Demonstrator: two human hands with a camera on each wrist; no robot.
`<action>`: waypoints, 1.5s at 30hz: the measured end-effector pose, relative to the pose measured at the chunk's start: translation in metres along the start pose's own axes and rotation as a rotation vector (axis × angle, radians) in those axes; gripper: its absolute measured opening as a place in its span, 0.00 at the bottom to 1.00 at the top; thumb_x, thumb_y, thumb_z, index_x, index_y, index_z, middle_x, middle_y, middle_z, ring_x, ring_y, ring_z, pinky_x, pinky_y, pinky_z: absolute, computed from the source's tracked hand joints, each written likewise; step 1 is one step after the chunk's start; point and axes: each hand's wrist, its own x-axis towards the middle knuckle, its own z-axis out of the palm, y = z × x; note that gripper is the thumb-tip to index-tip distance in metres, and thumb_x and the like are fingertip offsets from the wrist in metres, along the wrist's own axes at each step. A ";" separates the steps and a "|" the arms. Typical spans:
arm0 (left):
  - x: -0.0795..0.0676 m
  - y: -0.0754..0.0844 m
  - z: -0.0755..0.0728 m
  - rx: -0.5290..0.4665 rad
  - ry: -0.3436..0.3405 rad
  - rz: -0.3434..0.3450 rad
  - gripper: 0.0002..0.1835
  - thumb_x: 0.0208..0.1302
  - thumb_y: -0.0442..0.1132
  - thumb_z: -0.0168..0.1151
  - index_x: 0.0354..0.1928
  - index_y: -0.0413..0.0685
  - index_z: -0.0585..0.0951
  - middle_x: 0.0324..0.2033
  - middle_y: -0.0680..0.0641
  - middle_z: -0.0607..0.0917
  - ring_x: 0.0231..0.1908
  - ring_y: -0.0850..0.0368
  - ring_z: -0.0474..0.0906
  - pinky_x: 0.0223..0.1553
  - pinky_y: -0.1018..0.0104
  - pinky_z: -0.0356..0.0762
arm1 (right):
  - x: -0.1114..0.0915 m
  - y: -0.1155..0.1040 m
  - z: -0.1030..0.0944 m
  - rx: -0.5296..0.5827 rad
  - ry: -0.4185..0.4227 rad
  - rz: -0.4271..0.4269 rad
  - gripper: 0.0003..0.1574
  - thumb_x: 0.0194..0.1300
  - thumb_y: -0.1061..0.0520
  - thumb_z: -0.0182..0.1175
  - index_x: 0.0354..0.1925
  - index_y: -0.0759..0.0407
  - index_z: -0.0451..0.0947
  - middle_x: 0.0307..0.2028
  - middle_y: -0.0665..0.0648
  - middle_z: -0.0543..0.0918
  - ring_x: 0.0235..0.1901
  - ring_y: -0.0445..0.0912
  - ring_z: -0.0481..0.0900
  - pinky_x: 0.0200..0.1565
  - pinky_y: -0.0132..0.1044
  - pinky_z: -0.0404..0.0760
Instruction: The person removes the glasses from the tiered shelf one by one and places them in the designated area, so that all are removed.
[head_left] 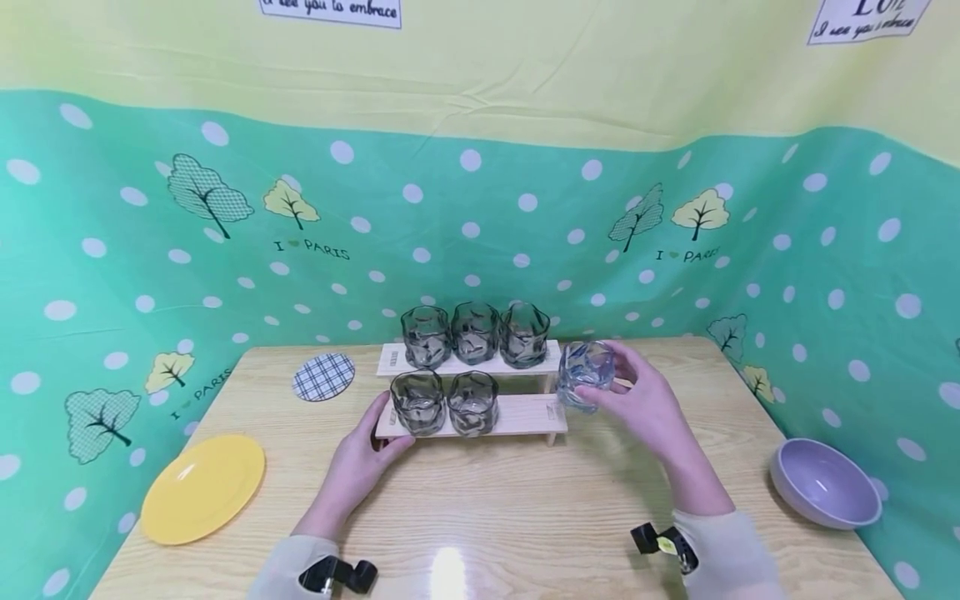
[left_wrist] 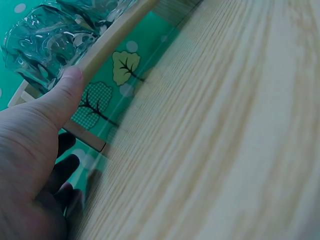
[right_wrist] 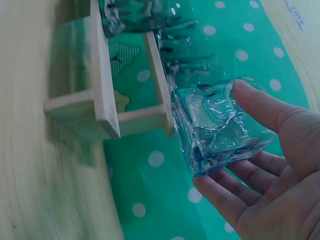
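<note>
A two-tier wooden rack (head_left: 525,415) stands on the table with several smoky grey glasses. Three of these glasses (head_left: 474,333) line the upper tier; two, including the left one (head_left: 418,403), occupy the left and middle of the lower tier. My left hand (head_left: 363,462) grips the lower tier's left end, its thumb (left_wrist: 67,90) against the front edge. Some of its fingers are hidden in the head view. With thumb and fingers, my right hand (head_left: 641,396) holds a clear bluish glass (head_left: 585,375) off the rack's right end; in the right wrist view this glass (right_wrist: 220,125) appears tilted.
A yellow plate (head_left: 204,490) lies at the table's left, with a checked round coaster (head_left: 324,377) behind it. Towards the right edge sits a purple bowl (head_left: 825,483). A green dotted cloth (head_left: 465,208) hangs behind and along both sides of the wooden table (head_left: 525,517).
</note>
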 end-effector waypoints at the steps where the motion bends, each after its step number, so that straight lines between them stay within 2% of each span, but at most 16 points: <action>1: 0.000 0.000 0.000 0.000 0.001 0.001 0.56 0.69 0.62 0.76 0.89 0.53 0.57 0.81 0.32 0.67 0.78 0.28 0.66 0.79 0.32 0.62 | 0.001 0.000 -0.002 -0.002 0.005 0.001 0.70 0.60 0.38 0.84 0.88 0.53 0.57 0.74 0.69 0.75 0.72 0.66 0.76 0.72 0.56 0.78; 12: -0.001 0.001 0.000 0.001 0.000 0.006 0.56 0.69 0.62 0.76 0.89 0.52 0.57 0.81 0.32 0.68 0.77 0.27 0.66 0.78 0.32 0.63 | 0.014 0.012 -0.010 -0.033 0.048 0.024 0.69 0.63 0.39 0.83 0.88 0.51 0.56 0.74 0.70 0.74 0.72 0.68 0.75 0.71 0.64 0.78; 29: -0.002 0.003 -0.001 -0.006 0.004 0.012 0.55 0.70 0.58 0.77 0.89 0.51 0.58 0.80 0.32 0.69 0.76 0.28 0.67 0.78 0.32 0.63 | 0.047 0.046 0.007 -0.023 0.140 0.042 0.68 0.64 0.39 0.82 0.88 0.55 0.56 0.74 0.67 0.75 0.71 0.64 0.76 0.71 0.61 0.79; 45: -0.001 0.001 0.001 0.003 0.015 0.019 0.54 0.70 0.58 0.77 0.89 0.51 0.59 0.79 0.32 0.71 0.75 0.27 0.70 0.77 0.32 0.65 | 0.064 0.066 0.017 -0.011 0.104 0.082 0.67 0.65 0.47 0.82 0.87 0.59 0.54 0.76 0.69 0.72 0.73 0.66 0.73 0.74 0.63 0.74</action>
